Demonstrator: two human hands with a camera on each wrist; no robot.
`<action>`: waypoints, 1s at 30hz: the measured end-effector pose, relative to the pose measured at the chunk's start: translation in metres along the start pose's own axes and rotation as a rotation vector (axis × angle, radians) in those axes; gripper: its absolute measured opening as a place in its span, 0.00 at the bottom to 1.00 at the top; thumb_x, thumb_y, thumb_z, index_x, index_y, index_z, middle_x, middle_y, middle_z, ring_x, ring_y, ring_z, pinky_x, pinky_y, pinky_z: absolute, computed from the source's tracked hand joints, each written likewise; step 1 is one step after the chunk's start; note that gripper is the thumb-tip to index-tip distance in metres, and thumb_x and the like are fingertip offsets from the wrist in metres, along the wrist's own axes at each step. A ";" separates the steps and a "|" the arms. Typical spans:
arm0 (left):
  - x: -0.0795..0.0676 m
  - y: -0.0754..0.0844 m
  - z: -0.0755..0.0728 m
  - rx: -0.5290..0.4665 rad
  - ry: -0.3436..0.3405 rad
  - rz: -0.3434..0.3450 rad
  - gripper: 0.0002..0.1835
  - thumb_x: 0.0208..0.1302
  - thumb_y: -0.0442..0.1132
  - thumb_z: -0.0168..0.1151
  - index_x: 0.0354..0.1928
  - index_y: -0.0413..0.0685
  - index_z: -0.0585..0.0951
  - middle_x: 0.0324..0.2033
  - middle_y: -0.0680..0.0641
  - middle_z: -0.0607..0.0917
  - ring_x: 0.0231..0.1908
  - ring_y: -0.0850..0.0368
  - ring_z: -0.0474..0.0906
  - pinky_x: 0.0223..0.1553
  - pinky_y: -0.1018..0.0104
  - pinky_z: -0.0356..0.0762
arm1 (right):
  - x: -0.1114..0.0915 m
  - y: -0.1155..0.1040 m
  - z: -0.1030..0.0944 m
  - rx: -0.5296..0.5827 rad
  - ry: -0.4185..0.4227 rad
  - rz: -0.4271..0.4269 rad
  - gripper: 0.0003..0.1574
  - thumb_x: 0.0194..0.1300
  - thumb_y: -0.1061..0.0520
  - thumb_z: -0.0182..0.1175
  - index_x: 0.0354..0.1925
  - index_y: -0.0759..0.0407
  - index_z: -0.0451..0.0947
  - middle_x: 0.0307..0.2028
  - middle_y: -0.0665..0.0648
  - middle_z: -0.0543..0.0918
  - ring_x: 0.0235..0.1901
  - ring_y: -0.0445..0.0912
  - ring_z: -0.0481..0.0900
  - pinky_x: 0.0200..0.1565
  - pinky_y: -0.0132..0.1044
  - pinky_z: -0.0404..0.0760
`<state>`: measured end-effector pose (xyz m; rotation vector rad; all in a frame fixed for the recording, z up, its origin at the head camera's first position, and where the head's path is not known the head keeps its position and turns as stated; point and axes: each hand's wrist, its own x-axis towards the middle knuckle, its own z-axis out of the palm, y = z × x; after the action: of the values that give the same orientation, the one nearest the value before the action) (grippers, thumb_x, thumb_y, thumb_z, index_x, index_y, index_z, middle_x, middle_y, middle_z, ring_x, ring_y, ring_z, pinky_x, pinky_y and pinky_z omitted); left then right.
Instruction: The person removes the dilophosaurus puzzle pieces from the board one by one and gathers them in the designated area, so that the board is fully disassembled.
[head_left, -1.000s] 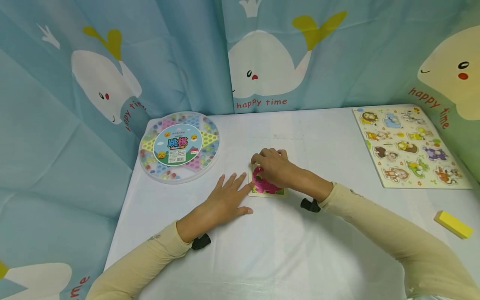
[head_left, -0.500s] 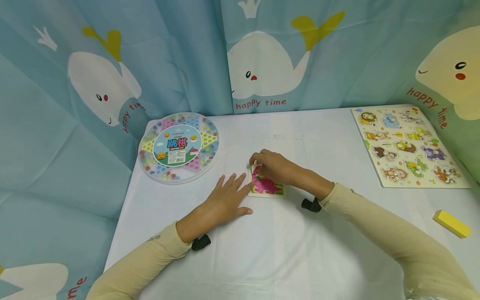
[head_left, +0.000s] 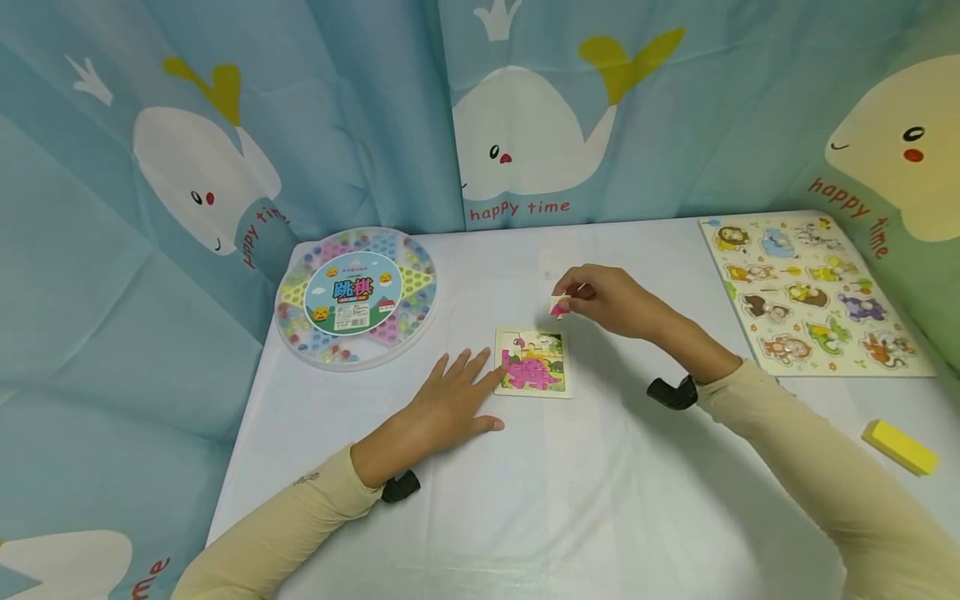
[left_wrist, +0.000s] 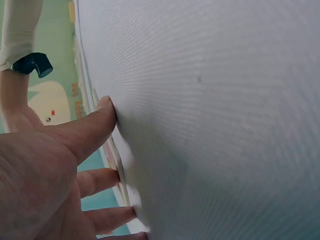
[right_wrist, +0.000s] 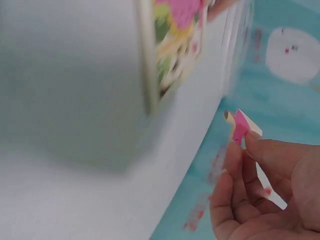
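A small square jigsaw puzzle [head_left: 534, 372] with a pink dinosaur picture lies in its pale frame on the white table. My left hand [head_left: 442, 408] rests flat at its left, fingers spread, the index fingertip on the frame's left edge. In the left wrist view that hand's thumb and fingertips [left_wrist: 106, 107] touch the tabletop and frame. My right hand [head_left: 611, 300] is raised beyond the puzzle's upper right corner. Between thumb and fingers it pinches a pink and cream puzzle piece [head_left: 559, 306]. The right wrist view shows the piece [right_wrist: 241, 126] tilted, held clear of the board.
A round Chinese checkers set [head_left: 356, 297] in a clear case lies at the back left. On the right is a large animal peg board [head_left: 813, 292], with a yellow block [head_left: 900, 446] in front of it. A blue whale-print curtain [head_left: 375, 125] hangs behind and at the sides.
My right hand has lifted off the puzzle's upper part and moved up and right, now carrying a puzzle piece. More of the puzzle picture shows. The left hand has stayed put.
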<state>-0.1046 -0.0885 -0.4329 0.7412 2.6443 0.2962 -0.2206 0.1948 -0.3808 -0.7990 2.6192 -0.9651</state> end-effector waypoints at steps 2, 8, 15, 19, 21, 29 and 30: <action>0.000 0.000 0.000 -0.010 -0.006 -0.002 0.44 0.74 0.63 0.61 0.84 0.57 0.58 0.84 0.41 0.53 0.83 0.36 0.46 0.80 0.36 0.46 | -0.006 0.009 -0.009 -0.012 -0.004 0.038 0.10 0.76 0.66 0.62 0.52 0.65 0.84 0.46 0.62 0.87 0.47 0.55 0.88 0.48 0.45 0.83; -0.001 0.000 0.000 -0.036 -0.019 -0.011 0.45 0.74 0.62 0.61 0.85 0.57 0.57 0.84 0.42 0.51 0.83 0.37 0.45 0.79 0.36 0.53 | -0.019 0.040 -0.025 -0.062 -0.065 0.139 0.10 0.75 0.66 0.62 0.51 0.64 0.84 0.45 0.62 0.85 0.44 0.53 0.84 0.43 0.40 0.81; -0.001 0.001 -0.001 -0.033 -0.013 -0.003 0.44 0.75 0.62 0.61 0.84 0.56 0.58 0.84 0.41 0.52 0.83 0.36 0.46 0.78 0.36 0.53 | -0.024 0.063 -0.022 -0.069 -0.083 0.172 0.10 0.73 0.66 0.62 0.50 0.64 0.84 0.42 0.61 0.84 0.44 0.54 0.80 0.45 0.44 0.79; -0.001 0.001 0.000 -0.041 -0.019 -0.006 0.44 0.75 0.62 0.61 0.85 0.57 0.58 0.85 0.42 0.51 0.83 0.37 0.45 0.79 0.36 0.52 | -0.022 0.068 -0.015 -0.115 -0.064 0.164 0.08 0.73 0.67 0.62 0.49 0.66 0.84 0.43 0.63 0.85 0.45 0.56 0.78 0.49 0.52 0.78; -0.001 0.001 0.000 -0.046 -0.021 -0.008 0.44 0.75 0.62 0.61 0.85 0.57 0.57 0.85 0.43 0.50 0.83 0.38 0.44 0.79 0.36 0.51 | -0.022 0.069 -0.012 -0.141 -0.046 0.152 0.08 0.72 0.68 0.63 0.48 0.68 0.84 0.43 0.65 0.85 0.45 0.56 0.77 0.51 0.54 0.78; -0.001 0.000 0.000 -0.042 -0.024 -0.006 0.45 0.74 0.62 0.61 0.85 0.57 0.57 0.85 0.42 0.50 0.83 0.38 0.44 0.79 0.36 0.52 | -0.023 0.063 0.001 -0.213 0.031 0.168 0.10 0.69 0.69 0.67 0.48 0.69 0.79 0.45 0.69 0.78 0.47 0.61 0.77 0.50 0.55 0.78; -0.001 0.000 0.000 -0.042 -0.021 -0.006 0.44 0.74 0.62 0.61 0.85 0.57 0.57 0.85 0.42 0.50 0.83 0.37 0.44 0.79 0.36 0.52 | -0.022 0.060 0.002 -0.212 0.043 0.167 0.10 0.70 0.69 0.66 0.48 0.69 0.78 0.45 0.70 0.78 0.46 0.61 0.77 0.49 0.55 0.78</action>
<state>-0.1038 -0.0889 -0.4325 0.7190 2.6114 0.3395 -0.2262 0.2444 -0.4211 -0.5972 2.8055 -0.6756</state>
